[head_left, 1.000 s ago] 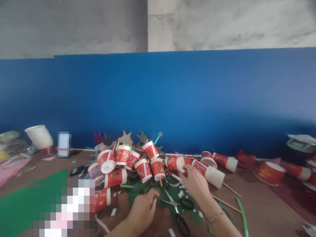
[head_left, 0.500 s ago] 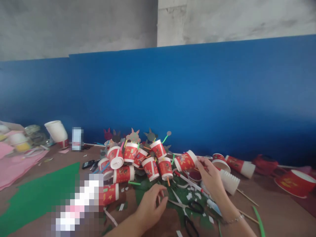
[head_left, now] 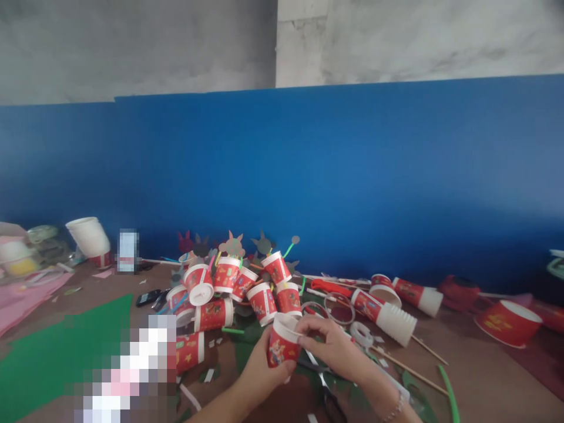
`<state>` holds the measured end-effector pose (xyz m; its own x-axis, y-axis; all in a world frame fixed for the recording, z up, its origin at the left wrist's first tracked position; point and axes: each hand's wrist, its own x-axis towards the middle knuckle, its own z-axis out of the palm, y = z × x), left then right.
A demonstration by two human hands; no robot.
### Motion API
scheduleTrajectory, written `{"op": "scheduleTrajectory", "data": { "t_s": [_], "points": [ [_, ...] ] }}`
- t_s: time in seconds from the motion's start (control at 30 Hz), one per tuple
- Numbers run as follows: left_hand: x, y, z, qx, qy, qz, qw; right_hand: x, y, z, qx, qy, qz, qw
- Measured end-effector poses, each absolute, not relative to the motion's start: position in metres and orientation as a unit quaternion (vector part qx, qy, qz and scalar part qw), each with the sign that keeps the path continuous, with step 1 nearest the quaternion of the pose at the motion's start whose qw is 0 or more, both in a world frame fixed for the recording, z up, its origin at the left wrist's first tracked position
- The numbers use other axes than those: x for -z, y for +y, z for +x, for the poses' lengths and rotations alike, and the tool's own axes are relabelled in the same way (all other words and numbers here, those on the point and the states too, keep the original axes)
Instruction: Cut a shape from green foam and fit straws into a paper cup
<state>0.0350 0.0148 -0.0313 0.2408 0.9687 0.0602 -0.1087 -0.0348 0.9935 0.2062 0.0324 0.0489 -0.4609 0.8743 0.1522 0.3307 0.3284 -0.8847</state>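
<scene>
A red paper cup [head_left: 283, 346] with a white rim stands nearly upright between my two hands. My left hand [head_left: 263, 369] is wrapped round its left side and base. At the cup's right rim, the fingers of my right hand [head_left: 325, 343] pinch the edge. Just behind the cup is a pile of red cups [head_left: 261, 302], some with green or orange straws and paper animal heads [head_left: 232, 245]. Scissors [head_left: 325, 382] lie under and to the right of my hands, partly hidden by them.
Stacked cups [head_left: 396, 322], tape rolls [head_left: 362, 335] and wooden sticks [head_left: 414, 371] lie to the right, with a red bucket [head_left: 509, 322] farther out. Green paper [head_left: 74, 341], pink paper [head_left: 30, 299] and a white cup stack [head_left: 89, 238] are at the left. A blue wall [head_left: 282, 176] stands behind.
The red cup came from the right of the pile to the front, between my hands. My left hand, earlier without a cup, now grips it. My right hand moved left and nearer.
</scene>
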Motion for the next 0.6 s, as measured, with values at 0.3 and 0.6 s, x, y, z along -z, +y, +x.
{"op": "scheduleTrajectory", "data": {
  "t_s": [0.3,0.6],
  "points": [
    [0.037,0.014,0.031,-0.474,0.421,0.587,0.504,-0.047,0.035,0.209,-0.367,-0.757,-0.432,0.325],
    [0.034,0.013,0.036,-0.472,0.440,0.628,0.435,-0.021,0.072,0.246,-0.361,-0.609,-0.548,0.446]
  ]
}}
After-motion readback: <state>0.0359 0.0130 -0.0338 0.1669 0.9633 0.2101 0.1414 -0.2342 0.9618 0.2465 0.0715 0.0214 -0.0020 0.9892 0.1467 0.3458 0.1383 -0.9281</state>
